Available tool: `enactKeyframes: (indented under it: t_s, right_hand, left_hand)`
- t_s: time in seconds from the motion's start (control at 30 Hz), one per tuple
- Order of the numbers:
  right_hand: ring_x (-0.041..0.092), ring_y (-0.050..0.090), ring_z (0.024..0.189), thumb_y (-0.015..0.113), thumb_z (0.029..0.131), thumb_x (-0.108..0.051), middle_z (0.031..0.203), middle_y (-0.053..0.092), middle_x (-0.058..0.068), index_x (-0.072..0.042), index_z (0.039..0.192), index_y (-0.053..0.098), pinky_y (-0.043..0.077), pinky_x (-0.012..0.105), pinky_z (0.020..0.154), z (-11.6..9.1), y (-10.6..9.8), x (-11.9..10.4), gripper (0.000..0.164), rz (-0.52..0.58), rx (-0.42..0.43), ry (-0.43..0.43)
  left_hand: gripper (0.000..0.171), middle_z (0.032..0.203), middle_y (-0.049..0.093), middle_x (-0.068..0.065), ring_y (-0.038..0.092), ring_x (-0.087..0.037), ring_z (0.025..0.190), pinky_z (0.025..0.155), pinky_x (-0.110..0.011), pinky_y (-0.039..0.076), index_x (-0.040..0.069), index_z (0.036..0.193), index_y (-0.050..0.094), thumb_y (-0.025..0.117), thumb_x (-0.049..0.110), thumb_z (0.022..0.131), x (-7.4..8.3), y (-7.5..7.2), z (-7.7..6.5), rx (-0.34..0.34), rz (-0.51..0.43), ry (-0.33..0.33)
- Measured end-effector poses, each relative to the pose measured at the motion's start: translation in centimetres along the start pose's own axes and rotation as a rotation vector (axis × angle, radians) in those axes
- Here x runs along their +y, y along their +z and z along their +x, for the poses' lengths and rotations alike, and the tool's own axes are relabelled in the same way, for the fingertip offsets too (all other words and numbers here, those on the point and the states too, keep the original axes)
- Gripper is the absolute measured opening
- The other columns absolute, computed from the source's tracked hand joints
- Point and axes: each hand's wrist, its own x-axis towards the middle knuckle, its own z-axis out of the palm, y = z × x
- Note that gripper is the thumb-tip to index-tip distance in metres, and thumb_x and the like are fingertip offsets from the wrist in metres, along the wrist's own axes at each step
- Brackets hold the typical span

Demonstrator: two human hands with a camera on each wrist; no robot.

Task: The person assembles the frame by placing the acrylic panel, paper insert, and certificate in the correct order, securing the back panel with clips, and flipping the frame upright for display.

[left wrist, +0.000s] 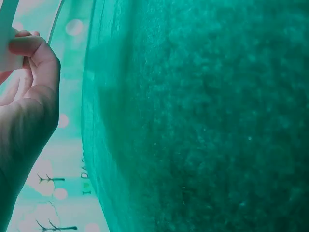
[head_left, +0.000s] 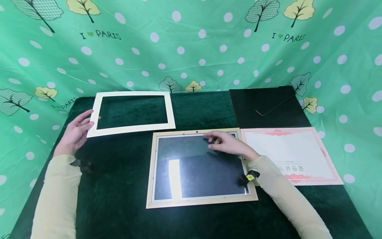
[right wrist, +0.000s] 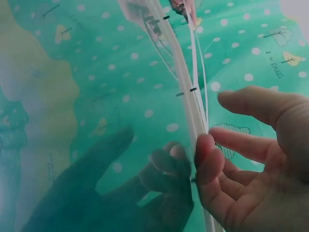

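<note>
My left hand [head_left: 76, 134] grips a white picture mat [head_left: 134, 127] by its left edge, thumb on the near face. That mat, a board with a rectangular opening, is held up at the left rear of the table. The left wrist view catches only a corner of the mat [left wrist: 7, 53] beside the hand. A light wooden picture frame [head_left: 203, 200] lies flat in the middle, its glassy panel reflecting light. Over the frame's far right part is my right hand [head_left: 228, 143], fingers loosely bent. In the right wrist view its fingertips [right wrist: 205, 150] are right at the frame's rim.
A pink-bordered certificate [head_left: 295, 146] lies to the right, partly behind my right forearm. Behind it is a black backing board [head_left: 268, 103] with a folded-out stand strip. Dark green cloth [head_left: 119, 186] covers the table; a green dotted curtain [head_left: 185, 49] hangs around it.
</note>
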Motion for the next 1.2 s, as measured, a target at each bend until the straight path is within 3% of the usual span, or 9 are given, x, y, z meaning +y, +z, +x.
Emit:
enactKeyframes:
  t_s: [0.23,0.4,0.5,0.67,0.8,0.93,1.2]
  right_hand:
    - [0.029,0.057,0.106,0.054,0.097,-0.006,0.123,0.055,0.022,0.002,0.141,0.044,0.05,0.04,0.082,4.6,-0.3,-1.1,0.047,0.193,0.085,0.067]
    - [0.029,0.05,0.12,0.053,0.098,-0.009,0.134,0.05,0.02,-0.003,0.144,0.042,0.042,0.043,0.098,7.8,-0.4,-1.6,0.048,0.278,0.153,0.153]
    - [0.029,0.048,0.124,0.052,0.099,-0.008,0.138,0.046,0.02,-0.006,0.146,0.04,0.038,0.041,0.103,9.6,-0.4,-1.2,0.049,0.39,0.173,0.214]
    - [0.027,0.051,0.12,0.056,0.096,-0.004,0.139,0.045,0.019,-0.011,0.149,0.034,0.043,0.036,0.098,11.8,0.0,-0.1,0.058,0.557,0.188,0.306]
    - [0.023,0.059,0.099,0.061,0.092,-0.005,0.124,0.056,0.016,-0.014,0.147,0.04,0.05,0.032,0.082,12.3,0.3,0.6,0.06,0.491,0.274,0.333]
    - [0.019,0.057,0.08,0.06,0.093,-0.007,0.103,0.061,0.012,-0.014,0.144,0.045,0.048,0.029,0.069,11.8,0.0,1.0,0.054,0.394,0.324,0.33]
    - [0.02,0.055,0.072,0.057,0.098,-0.016,0.087,0.065,0.008,-0.013,0.142,0.047,0.046,0.029,0.065,10.0,-1.8,2.1,0.045,0.255,0.34,0.299]
  left_hand:
    - [0.058,0.113,0.067,-0.007,0.066,-0.016,0.09,0.072,-0.025,0.054,0.006,0.15,0.025,0.047,-0.008,0.098,-1.4,1.0,0.9,-0.04,0.075,-0.041]
    - [0.061,0.113,0.067,-0.004,0.065,-0.016,0.094,0.074,-0.024,0.053,0.006,0.151,0.023,0.051,-0.003,0.098,-2.2,1.8,1.3,-0.045,0.136,-0.081]
    - [0.065,0.115,0.066,-0.003,0.064,-0.016,0.096,0.075,-0.025,0.053,0.007,0.153,0.019,0.052,-0.001,0.098,-2.5,2.1,1.4,-0.053,0.16,-0.097]
    - [0.067,0.117,0.066,0.003,0.063,-0.015,0.1,0.076,-0.026,0.053,0.013,0.154,0.021,0.057,0.007,0.097,-2.8,2.5,1.5,-0.034,0.304,-0.146]
    - [0.067,0.121,0.065,0.005,0.061,-0.015,0.108,0.078,-0.027,0.052,0.017,0.154,0.023,0.059,0.011,0.097,-2.9,3.0,1.7,-0.056,0.41,-0.181]
    - [0.065,0.121,0.065,0.007,0.06,-0.014,0.108,0.08,-0.027,0.051,0.017,0.152,0.025,0.059,0.013,0.097,-3.0,3.8,1.9,-0.09,0.5,-0.196]
    - [0.06,0.103,0.069,0.003,0.062,-0.011,0.101,0.083,-0.025,0.047,0.013,0.151,0.025,0.055,0.024,0.1,-3.3,5.5,2.3,-0.167,0.672,-0.202]
